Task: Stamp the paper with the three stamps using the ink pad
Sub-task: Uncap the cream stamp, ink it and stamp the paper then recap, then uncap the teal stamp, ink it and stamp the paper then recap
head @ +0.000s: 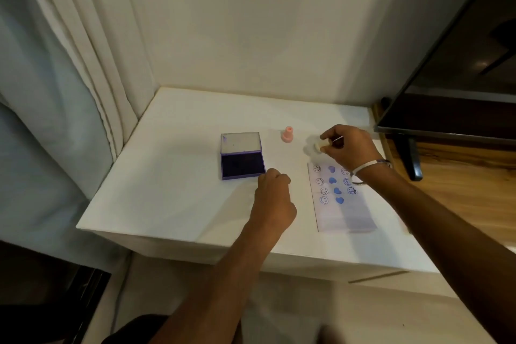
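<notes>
On the white counter, my right hand pinches a cream stamp at the paper's twelve o'clock, ready for inking, while my left hand, grip curled and empty, rests at the open ink pad's four o'clock.

- Soft, even indoor light; the white table and the wall read bright, the lower left corner falls dark.
- Faint, diffuse shadows lie under the forearms.
- A dull glare spot shows on the dark screen.
- Wide-angle bending curves the edges.
- The right hand is slightly motion-blurred; overall detail is soft.
</notes>
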